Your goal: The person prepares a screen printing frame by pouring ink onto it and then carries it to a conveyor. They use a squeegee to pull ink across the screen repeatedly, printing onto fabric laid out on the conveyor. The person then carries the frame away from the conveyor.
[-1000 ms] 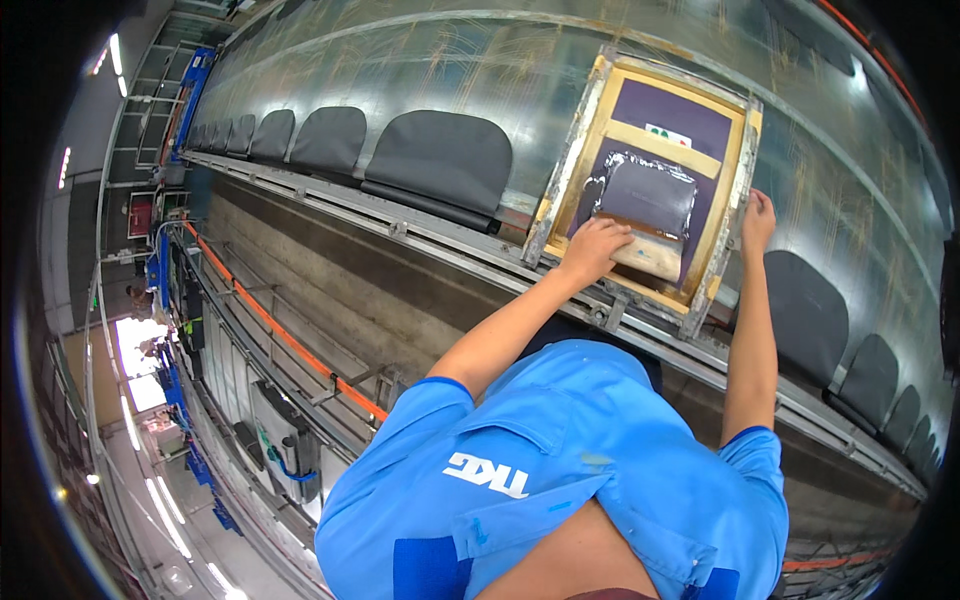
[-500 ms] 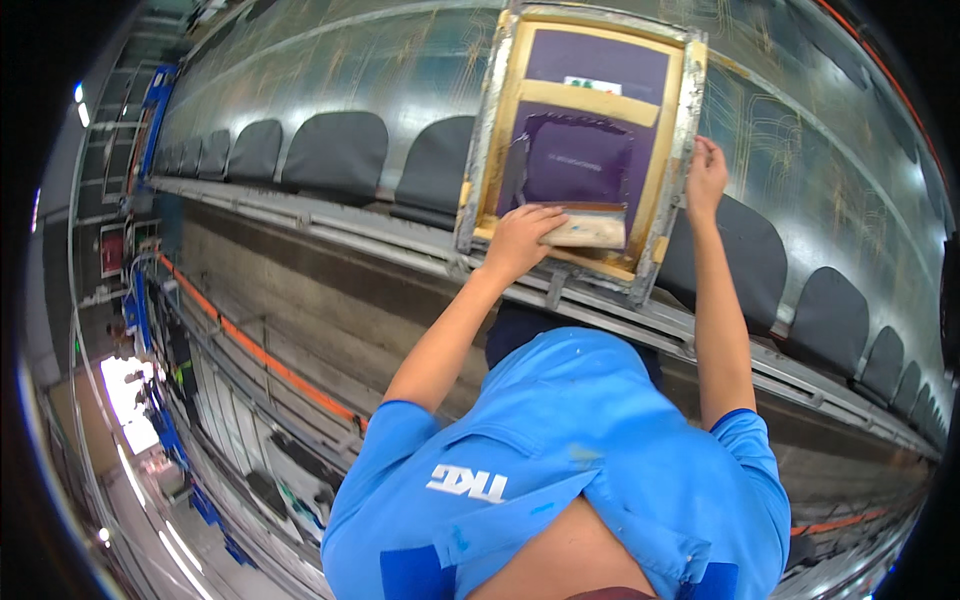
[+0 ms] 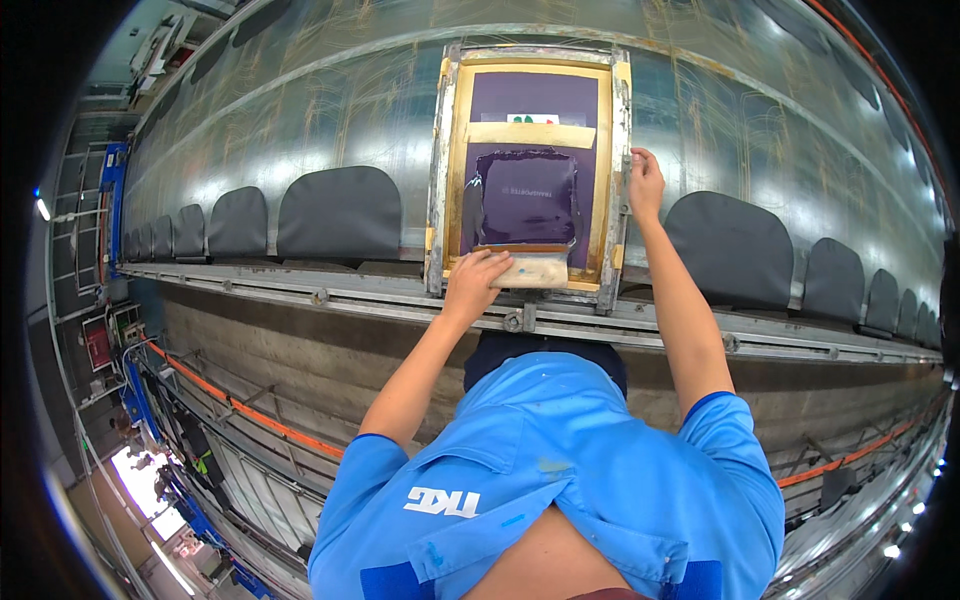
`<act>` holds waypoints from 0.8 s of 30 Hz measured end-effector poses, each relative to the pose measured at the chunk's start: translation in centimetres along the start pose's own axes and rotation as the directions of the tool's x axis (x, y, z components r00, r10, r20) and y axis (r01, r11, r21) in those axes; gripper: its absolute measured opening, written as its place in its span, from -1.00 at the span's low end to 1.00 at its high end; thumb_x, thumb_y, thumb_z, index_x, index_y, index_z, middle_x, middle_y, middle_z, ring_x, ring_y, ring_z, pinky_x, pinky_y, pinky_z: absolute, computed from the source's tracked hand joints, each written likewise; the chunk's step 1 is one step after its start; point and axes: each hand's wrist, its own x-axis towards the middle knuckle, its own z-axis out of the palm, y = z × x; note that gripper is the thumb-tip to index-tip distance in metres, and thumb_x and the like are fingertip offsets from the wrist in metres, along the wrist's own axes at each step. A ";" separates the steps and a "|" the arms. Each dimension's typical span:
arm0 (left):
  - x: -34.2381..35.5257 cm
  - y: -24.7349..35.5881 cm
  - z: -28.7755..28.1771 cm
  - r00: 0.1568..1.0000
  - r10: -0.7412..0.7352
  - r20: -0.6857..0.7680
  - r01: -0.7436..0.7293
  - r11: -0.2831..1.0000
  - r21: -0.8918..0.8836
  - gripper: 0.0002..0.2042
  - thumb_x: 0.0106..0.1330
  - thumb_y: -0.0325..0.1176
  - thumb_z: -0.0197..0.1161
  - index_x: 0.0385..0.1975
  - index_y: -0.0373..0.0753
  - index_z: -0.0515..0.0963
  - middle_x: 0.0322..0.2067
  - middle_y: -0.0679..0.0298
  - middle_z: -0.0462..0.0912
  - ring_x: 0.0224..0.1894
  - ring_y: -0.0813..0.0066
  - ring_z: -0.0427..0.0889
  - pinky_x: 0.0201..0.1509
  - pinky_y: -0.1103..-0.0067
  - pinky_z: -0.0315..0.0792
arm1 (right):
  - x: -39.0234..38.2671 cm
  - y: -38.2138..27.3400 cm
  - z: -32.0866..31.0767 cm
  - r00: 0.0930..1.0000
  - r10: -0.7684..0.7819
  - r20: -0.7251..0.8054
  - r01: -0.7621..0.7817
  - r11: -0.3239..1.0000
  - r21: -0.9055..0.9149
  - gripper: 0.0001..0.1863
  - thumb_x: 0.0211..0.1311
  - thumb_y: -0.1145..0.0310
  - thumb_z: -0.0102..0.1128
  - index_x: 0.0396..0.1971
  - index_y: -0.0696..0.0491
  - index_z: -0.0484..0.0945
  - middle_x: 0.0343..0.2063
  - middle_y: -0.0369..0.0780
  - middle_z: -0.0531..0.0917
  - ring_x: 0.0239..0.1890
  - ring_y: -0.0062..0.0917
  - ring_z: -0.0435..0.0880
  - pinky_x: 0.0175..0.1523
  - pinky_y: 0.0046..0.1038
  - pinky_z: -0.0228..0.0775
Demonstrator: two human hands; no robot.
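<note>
In front of me lies a screen printing frame [image 3: 437,180], with a metal border and yellowish tape round a purple mesh. Dark purple ink [image 3: 528,205] covers a squarish patch of the mesh. A squeegee [image 3: 535,272] with a pale, stained handle lies across the near end of the patch. My left hand [image 3: 474,285] is closed over the squeegee's left end. At the frame's right side, my right hand [image 3: 646,185] has its fingers curled against the metal edge. What lies beneath the frame is hidden.
Dark grey rounded panels [image 3: 340,215] lie in a row along the long table [image 3: 400,120], on both sides of the frame. A metal rail [image 3: 400,300] runs along its near edge. Behind me are an orange rail [image 3: 245,405] and another long rack.
My view has swung, so the frame and table look straighter and sit further left and lower in the picture. Both hands keep their places on squeegee and frame.
</note>
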 end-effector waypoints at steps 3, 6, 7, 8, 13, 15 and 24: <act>-2.9 -0.2 0.9 0.999 0.021 0.033 -0.021 1.000 -0.003 -0.37 -0.08 -0.57 0.41 0.13 -0.02 0.62 0.19 0.40 0.62 0.25 0.20 0.52 0.35 0.22 0.35 | -0.4 0.1 0.6 0.999 0.048 -0.005 -0.049 0.992 -0.112 -0.77 0.45 0.25 0.09 -0.08 -0.02 0.65 -0.58 -0.16 0.60 -0.51 -0.44 0.55 -0.30 -0.32 0.39; -2.2 -1.3 1.7 0.998 0.047 0.034 -0.048 0.999 0.025 -0.36 -0.09 -0.56 0.40 0.13 -0.01 0.62 0.20 0.40 0.61 0.26 0.20 0.50 0.38 0.17 0.31 | 0.5 1.5 0.9 1.000 0.020 -0.004 -0.020 0.995 -0.095 -0.74 0.44 0.24 0.09 -0.05 0.01 0.65 -0.51 -0.07 0.65 -0.44 -0.30 0.64 -0.22 -0.24 0.43; -1.5 -1.5 2.1 0.998 0.056 0.014 -0.056 0.998 0.035 -0.36 -0.09 -0.57 0.40 0.14 -0.01 0.61 0.21 0.40 0.61 0.27 0.21 0.50 0.39 0.17 0.31 | 0.7 2.3 0.7 1.000 -0.019 0.024 0.022 0.993 -0.120 -0.72 0.43 0.21 0.11 -0.04 0.01 0.66 -0.43 -0.05 0.67 -0.35 -0.27 0.65 -0.16 -0.24 0.45; -0.6 -1.7 2.4 0.998 0.068 -0.006 -0.068 0.997 0.044 -0.35 -0.09 -0.57 0.40 0.15 -0.01 0.61 0.21 0.39 0.60 0.27 0.22 0.49 0.39 0.17 0.30 | 0.8 3.1 0.4 0.997 -0.056 0.050 0.062 0.988 -0.145 -0.70 0.42 0.18 0.12 -0.02 0.00 0.66 -0.35 -0.04 0.69 -0.27 -0.25 0.67 -0.10 -0.23 0.46; 9.6 -5.0 -0.3 0.995 0.005 -0.096 -0.022 0.984 -0.177 -0.56 -0.04 -0.57 0.35 -0.07 -0.10 0.73 -0.05 0.26 0.75 -0.02 0.12 0.69 0.07 0.31 0.57 | -1.0 -6.0 -0.7 0.838 -0.296 0.457 0.513 0.711 -0.480 -0.49 0.27 -0.05 0.28 0.04 0.02 0.67 0.04 -0.08 0.66 0.12 -0.20 0.59 0.17 -0.21 0.43; 13.9 -5.7 -2.5 0.999 -0.051 0.005 0.051 0.988 -0.147 -0.56 -0.02 -0.56 0.35 -0.07 -0.05 0.73 -0.10 0.21 0.75 -0.04 0.13 0.69 0.04 0.31 0.58 | -2.6 -10.9 0.1 0.675 -0.341 0.655 0.633 0.723 -0.275 -0.39 0.17 -0.12 0.35 0.05 0.04 0.66 0.07 -0.12 0.65 0.12 -0.22 0.58 0.18 -0.18 0.43; 12.9 -5.4 -0.5 0.992 0.072 -0.099 -0.074 0.997 -0.024 -0.52 -0.14 -0.60 0.41 -0.10 -0.12 0.73 -0.03 0.31 0.75 0.02 0.18 0.68 0.12 0.32 0.55 | -10.1 -6.8 2.9 0.686 -0.377 0.622 0.652 0.698 -0.297 -0.54 -0.07 0.50 0.41 -0.06 0.17 0.63 -0.01 -0.11 0.65 0.04 -0.18 0.58 0.17 -0.25 0.46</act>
